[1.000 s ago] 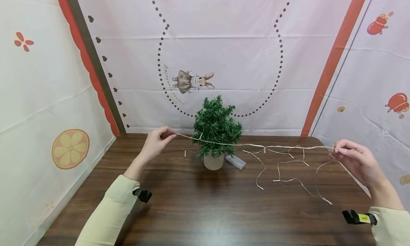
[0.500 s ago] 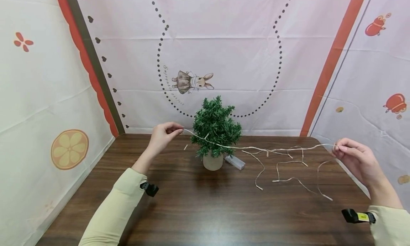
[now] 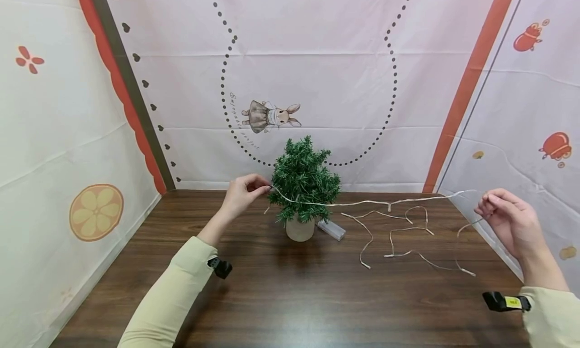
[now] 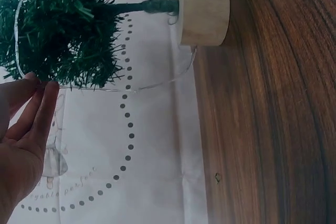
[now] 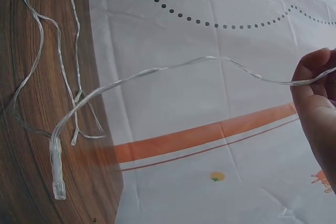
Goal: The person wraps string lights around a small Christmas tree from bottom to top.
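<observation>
A small green artificial Christmas tree [image 3: 305,182] stands upright on a pale round base [image 3: 300,229]. My left hand [image 3: 244,192] pinches the thin clear wire of a string of lights [image 3: 358,203] at the tree's left edge. In the left wrist view the wire runs from my fingertips along the foliage [image 4: 58,30], and another stretch leads down behind the base [image 4: 205,9]. Well to the right, my right hand [image 3: 512,219] pinches the same string above the table. A light bulb [image 5: 58,171] dangles from it in the right wrist view.
A clear battery box [image 3: 332,230] lies just right of the base. Loose loops of the light string [image 3: 410,229] spread over the brown wooden table [image 3: 290,297]. A printed cloth [image 3: 362,96] hangs behind and at both sides.
My left hand has moved right, bringing its end of the wire to the tree's left side. My right hand has risen slightly, with the wire near it lifted higher.
</observation>
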Demonstrator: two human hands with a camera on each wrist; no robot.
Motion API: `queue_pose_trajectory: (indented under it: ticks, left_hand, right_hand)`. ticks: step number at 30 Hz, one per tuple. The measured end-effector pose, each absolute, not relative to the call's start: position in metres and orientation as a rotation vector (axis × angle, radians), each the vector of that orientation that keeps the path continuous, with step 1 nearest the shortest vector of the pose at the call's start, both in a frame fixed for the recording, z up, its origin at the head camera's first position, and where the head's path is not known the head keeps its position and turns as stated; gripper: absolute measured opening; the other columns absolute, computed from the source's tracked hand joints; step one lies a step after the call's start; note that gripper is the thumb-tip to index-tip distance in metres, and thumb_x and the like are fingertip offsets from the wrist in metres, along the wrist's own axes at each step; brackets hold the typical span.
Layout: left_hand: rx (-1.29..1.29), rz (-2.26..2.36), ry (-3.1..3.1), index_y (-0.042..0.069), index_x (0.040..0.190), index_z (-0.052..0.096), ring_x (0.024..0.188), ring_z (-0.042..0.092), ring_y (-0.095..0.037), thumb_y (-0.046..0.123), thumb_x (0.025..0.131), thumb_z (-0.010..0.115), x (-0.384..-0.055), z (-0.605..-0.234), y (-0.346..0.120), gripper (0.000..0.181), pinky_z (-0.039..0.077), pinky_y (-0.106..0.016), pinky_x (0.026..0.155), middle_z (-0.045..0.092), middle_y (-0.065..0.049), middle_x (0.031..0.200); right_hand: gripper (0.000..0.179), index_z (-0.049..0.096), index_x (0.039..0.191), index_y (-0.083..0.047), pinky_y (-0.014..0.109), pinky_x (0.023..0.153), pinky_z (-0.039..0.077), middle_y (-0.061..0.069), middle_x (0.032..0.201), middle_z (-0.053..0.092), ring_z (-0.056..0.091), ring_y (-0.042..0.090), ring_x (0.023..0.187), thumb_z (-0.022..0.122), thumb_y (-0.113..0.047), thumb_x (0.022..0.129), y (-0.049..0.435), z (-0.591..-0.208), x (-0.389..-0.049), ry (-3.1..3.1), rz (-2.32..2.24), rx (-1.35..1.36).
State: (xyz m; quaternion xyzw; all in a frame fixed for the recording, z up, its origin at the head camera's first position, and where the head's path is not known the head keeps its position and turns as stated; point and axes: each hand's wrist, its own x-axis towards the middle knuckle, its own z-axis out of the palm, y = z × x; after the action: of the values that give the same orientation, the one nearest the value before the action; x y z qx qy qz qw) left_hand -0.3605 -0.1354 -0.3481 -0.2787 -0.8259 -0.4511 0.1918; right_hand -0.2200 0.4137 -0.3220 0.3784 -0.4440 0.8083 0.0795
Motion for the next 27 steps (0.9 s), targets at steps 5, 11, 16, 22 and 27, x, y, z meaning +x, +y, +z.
queue_pose_trajectory:
  ticks: [5, 11, 16, 22, 27]
  left_hand:
    - [-0.815, -1.252, -2.319, 0.014, 0.093, 0.071, 0.075, 0.068, -0.023, 0.018, 0.087, 0.070, -0.360, -0.349, -0.131, 0.007, 0.053, -0.023, 0.062, 0.072, -0.002, 0.087]
    - [-0.840, -1.258, -2.268, 0.013, 0.093, 0.072, 0.074, 0.067, -0.014, 0.020, 0.086, 0.070, -0.353, -0.345, -0.126, 0.010, 0.053, -0.022, 0.063, 0.073, -0.004, 0.089]
    - [-0.902, -1.272, -2.220, 0.010, 0.089, 0.075, 0.073, 0.068, -0.014, 0.016, 0.082, 0.074, -0.351, -0.344, -0.123, 0.009, 0.055, -0.022, 0.064, 0.072, -0.006, 0.091]
    - [-0.924, -1.217, -2.244, 0.011, 0.085, 0.076, 0.075, 0.064, -0.014, 0.017, 0.080, 0.076, -0.351, -0.348, -0.120, 0.008, 0.054, -0.022, 0.064, 0.069, -0.004, 0.093]
    - [-0.888, -1.204, -2.261, 0.011, 0.085, 0.074, 0.075, 0.061, -0.012, 0.018, 0.081, 0.075, -0.352, -0.351, -0.119, 0.009, 0.054, -0.023, 0.065, 0.065, -0.002, 0.092]
  right_hand:
    - [0.047, 0.056, 0.102, 0.017, 0.032, 0.081, 0.053, 0.019, 0.089, 0.062, 0.059, 0.027, 0.083, 0.010, 0.013, 0.097, 0.412, -0.322, -0.222, -1.261, 2.446, 1.129]
    - [0.046, 0.057, 0.102, 0.017, 0.033, 0.080, 0.053, 0.019, 0.089, 0.063, 0.060, 0.027, 0.083, 0.011, 0.013, 0.097, 0.413, -0.324, -0.226, -1.245, 2.462, 1.107]
    - [0.046, 0.056, 0.102, 0.018, 0.034, 0.080, 0.053, 0.018, 0.088, 0.063, 0.061, 0.027, 0.083, 0.011, 0.013, 0.097, 0.414, -0.325, -0.227, -1.243, 2.480, 1.102]
    - [0.045, 0.056, 0.102, 0.017, 0.033, 0.080, 0.053, 0.017, 0.086, 0.061, 0.058, 0.027, 0.080, 0.012, 0.013, 0.097, 0.411, -0.323, -0.227, -1.253, 2.450, 1.100]
    - [0.042, 0.057, 0.101, 0.015, 0.030, 0.077, 0.053, 0.015, 0.083, 0.060, 0.055, 0.023, 0.077, 0.015, 0.013, 0.098, 0.407, -0.320, -0.225, -1.290, 2.384, 1.049]
